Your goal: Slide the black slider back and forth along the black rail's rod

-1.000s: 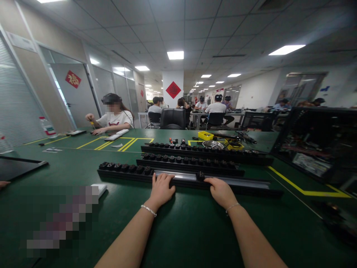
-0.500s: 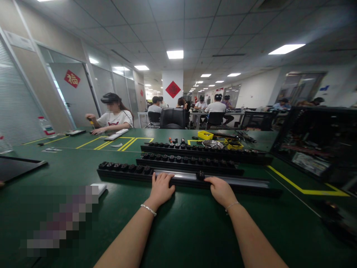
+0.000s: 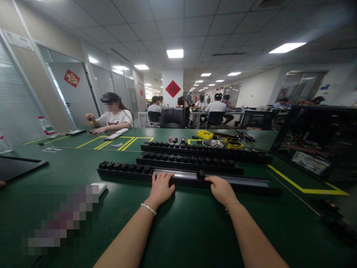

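The nearest long black rail lies across the table before me, with a row of black socket modules in its left part. My left hand grips its near wall, fingers bent over the top edge just right of that row. Farther right, a single black socket module sits in the channel, apart from the others. My right hand is closed at this module's right side, index fingertip against it; the thumb and other fingertips are largely hidden. Bare silvery channel shows between the hands.
Two more black rails with socket modules lie just behind. Beyond them are a yellow bin, a metal bowl and cables. A dark open-framed case stands right. A co-worker sits across the table at left, holding a screwdriver.
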A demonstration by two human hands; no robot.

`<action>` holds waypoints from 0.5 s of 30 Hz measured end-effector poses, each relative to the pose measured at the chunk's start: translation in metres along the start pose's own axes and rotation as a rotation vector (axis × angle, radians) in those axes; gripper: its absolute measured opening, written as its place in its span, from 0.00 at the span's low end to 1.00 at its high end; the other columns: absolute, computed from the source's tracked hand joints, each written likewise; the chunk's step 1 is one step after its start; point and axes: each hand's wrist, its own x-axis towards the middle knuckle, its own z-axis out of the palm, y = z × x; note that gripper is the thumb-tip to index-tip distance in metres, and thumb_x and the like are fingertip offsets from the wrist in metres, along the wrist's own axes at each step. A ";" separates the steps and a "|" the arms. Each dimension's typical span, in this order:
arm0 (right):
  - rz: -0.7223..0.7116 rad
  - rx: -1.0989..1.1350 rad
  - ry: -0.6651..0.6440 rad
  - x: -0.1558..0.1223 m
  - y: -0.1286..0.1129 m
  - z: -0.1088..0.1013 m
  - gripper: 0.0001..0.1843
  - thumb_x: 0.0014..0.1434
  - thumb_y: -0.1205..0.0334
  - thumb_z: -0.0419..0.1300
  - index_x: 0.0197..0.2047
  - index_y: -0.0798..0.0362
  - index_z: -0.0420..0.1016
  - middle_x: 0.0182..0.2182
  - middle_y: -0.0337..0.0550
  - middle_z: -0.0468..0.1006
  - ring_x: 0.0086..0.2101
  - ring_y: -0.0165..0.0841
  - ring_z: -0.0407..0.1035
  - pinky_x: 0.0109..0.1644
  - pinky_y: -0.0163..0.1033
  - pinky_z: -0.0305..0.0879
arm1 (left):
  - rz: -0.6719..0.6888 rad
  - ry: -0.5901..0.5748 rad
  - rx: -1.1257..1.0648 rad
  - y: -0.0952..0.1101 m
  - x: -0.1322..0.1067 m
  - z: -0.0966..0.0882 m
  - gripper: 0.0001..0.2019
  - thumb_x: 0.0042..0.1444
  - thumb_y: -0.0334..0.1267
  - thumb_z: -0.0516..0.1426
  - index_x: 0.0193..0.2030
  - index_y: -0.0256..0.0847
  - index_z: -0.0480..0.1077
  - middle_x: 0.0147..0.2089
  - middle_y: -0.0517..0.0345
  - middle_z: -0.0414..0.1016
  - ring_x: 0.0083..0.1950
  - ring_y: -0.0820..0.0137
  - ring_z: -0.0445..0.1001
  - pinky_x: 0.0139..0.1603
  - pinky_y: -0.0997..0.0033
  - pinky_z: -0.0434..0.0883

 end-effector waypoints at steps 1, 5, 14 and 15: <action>0.001 0.000 0.001 0.000 0.000 0.000 0.24 0.49 0.74 0.44 0.44 0.51 0.75 0.43 0.41 0.76 0.45 0.31 0.67 0.53 0.37 0.58 | -0.001 -0.004 0.007 0.000 0.000 0.000 0.20 0.50 0.41 0.53 0.52 0.50 0.63 0.47 0.58 0.69 0.55 0.64 0.61 0.64 0.48 0.35; -0.001 -0.009 0.004 0.000 0.001 0.001 0.24 0.50 0.74 0.44 0.44 0.53 0.75 0.43 0.42 0.76 0.45 0.31 0.67 0.53 0.37 0.58 | -0.007 -0.014 0.021 0.001 0.000 -0.001 0.20 0.50 0.41 0.53 0.52 0.50 0.63 0.47 0.58 0.69 0.55 0.64 0.60 0.64 0.48 0.35; 0.021 -0.033 -0.004 0.000 0.001 -0.001 0.23 0.50 0.73 0.44 0.43 0.53 0.75 0.43 0.42 0.76 0.45 0.31 0.67 0.53 0.36 0.58 | 0.020 0.019 -0.019 -0.002 0.000 0.002 0.19 0.50 0.41 0.53 0.51 0.50 0.63 0.46 0.58 0.69 0.55 0.65 0.61 0.63 0.47 0.36; 0.022 -0.031 -0.002 -0.001 0.001 -0.001 0.23 0.50 0.73 0.44 0.43 0.53 0.75 0.43 0.42 0.76 0.44 0.31 0.68 0.53 0.36 0.58 | 0.021 0.019 -0.018 -0.002 0.000 0.002 0.19 0.50 0.41 0.53 0.51 0.50 0.63 0.46 0.59 0.69 0.55 0.65 0.61 0.63 0.47 0.36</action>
